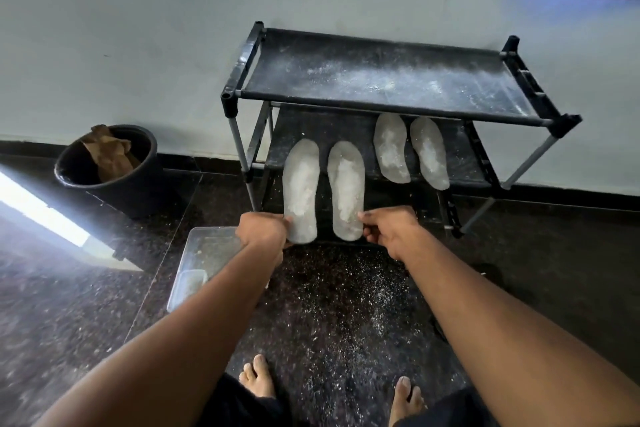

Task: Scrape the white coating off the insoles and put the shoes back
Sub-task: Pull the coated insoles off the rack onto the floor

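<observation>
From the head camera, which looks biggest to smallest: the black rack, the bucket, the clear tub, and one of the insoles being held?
1. black rack
2. bucket
3. clear tub and held insole: unsure, since the left arm hides part of the tub and they look alike in size.

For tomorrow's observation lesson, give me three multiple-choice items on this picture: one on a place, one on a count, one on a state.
1. Where is the bucket?
A. left of the rack
B. on the rack
C. behind the person

2. How many insoles show?
A. two
B. four
C. six

3. What are the hands doing?
A. hanging idle
B. each holding an insole
C. lifting the bucket

Key: 1 A, it stands on the floor left of the rack. 2 B, two pairs. 3 B, the left hand and right hand each grip one of the near insoles.
</observation>
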Demonstrator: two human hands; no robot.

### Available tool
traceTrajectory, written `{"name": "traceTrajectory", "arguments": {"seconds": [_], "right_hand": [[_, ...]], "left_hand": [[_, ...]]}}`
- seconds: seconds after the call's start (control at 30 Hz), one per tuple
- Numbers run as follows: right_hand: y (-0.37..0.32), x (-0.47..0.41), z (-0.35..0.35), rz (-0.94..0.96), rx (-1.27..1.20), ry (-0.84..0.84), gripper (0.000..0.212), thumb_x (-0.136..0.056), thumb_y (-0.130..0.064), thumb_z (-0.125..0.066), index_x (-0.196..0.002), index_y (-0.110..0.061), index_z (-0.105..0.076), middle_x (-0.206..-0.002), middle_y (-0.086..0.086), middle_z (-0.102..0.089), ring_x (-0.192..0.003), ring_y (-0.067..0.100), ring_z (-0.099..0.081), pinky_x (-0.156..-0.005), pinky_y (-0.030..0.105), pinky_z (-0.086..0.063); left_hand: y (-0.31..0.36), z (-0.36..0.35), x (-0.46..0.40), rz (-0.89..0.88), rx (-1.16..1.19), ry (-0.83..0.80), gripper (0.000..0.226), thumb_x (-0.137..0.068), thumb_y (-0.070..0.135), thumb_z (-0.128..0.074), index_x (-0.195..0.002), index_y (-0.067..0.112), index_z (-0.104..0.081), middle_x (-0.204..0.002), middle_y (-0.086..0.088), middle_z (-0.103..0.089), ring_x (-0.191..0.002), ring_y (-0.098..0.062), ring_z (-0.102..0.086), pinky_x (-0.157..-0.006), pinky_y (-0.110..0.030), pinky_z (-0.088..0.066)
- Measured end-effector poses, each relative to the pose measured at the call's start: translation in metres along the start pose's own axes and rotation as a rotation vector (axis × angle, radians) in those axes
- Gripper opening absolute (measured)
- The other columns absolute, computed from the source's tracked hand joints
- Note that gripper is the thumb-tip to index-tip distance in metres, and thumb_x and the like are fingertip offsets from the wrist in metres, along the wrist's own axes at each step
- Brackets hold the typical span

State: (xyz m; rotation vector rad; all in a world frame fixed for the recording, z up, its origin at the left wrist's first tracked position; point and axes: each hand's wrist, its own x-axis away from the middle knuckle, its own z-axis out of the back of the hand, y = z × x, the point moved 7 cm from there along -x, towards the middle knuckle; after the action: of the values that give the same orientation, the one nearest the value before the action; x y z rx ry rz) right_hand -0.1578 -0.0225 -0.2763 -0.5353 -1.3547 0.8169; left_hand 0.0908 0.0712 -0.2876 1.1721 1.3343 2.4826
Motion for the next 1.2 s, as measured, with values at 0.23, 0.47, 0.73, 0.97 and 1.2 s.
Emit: {"name": "traceTrajectory", "arguments": {"seconds": [0.23, 0.47, 0.73, 0.97, 1.2], "right_hand": [[0.064, 0.051, -0.007, -0.037, 0.002, -0.055, 0.005, -0.085, 0.002, -0.072, -0.090, 0.004, -0.072, -0.083, 0.015, -0.073, -0.056, 0.015, -0.059, -0.048, 0.023, -0.052], [0.134, 0.040, -0.007, -0.111, 0.043, -0.020, 0.012, -0.083, 0.003, -0.074, -0.094, 0.005, -0.071, -0.086, 0.017, -0.073, -0.057, 0.015, -0.061, -0.049, 0.022, -0.053], [0.192, -0.032, -0.008, -0.215, 0.060, -0.003, 0.009, -0.087, 0.003, -0.070, -0.095, 0.004, -0.068, -0.079, 0.015, -0.070, -0.058, 0.016, -0.060, -0.046, 0.021, -0.051], [0.233, -0.102, -0.022, -0.327, 0.101, -0.018, 0.012, -0.088, 0.000, -0.069, -0.100, 0.001, -0.069, -0.087, 0.014, -0.072, -0.062, 0.014, -0.060, -0.052, 0.023, -0.052], [0.265, -0.139, -0.040, -0.440, 0.130, -0.064, 0.010, -0.094, -0.001, -0.063, -0.103, 0.000, -0.066, -0.087, 0.010, -0.066, -0.066, 0.012, -0.054, -0.053, 0.021, -0.046]], "left_hand": [[-0.081, 0.026, 0.036, 0.062, -0.138, 0.090, 0.038, -0.078, 0.018, -0.091, -0.106, -0.002, -0.075, -0.104, -0.020, -0.075, -0.088, -0.031, -0.074, -0.082, -0.042, -0.064], [-0.132, 0.030, 0.035, 0.119, -0.203, 0.131, 0.046, -0.080, 0.025, -0.090, -0.114, -0.001, -0.073, -0.115, -0.016, -0.074, -0.104, -0.031, -0.073, -0.090, -0.037, -0.060], [-0.192, -0.020, -0.020, 0.248, -0.088, 0.097, 0.029, -0.087, 0.021, -0.085, -0.115, 0.015, -0.079, -0.118, -0.011, -0.074, -0.103, -0.024, -0.072, -0.090, -0.028, -0.058], [-0.225, -0.056, -0.070, 0.293, -0.165, 0.146, 0.026, -0.088, 0.015, -0.083, -0.113, 0.016, -0.080, -0.121, -0.013, -0.074, -0.105, -0.026, -0.072, -0.093, -0.031, -0.058], [-0.256, -0.061, -0.110, 0.320, -0.170, 0.180, 0.023, -0.088, 0.015, -0.082, -0.112, 0.016, -0.081, -0.116, -0.012, -0.076, -0.098, -0.023, -0.072, -0.089, -0.029, -0.059]]}}
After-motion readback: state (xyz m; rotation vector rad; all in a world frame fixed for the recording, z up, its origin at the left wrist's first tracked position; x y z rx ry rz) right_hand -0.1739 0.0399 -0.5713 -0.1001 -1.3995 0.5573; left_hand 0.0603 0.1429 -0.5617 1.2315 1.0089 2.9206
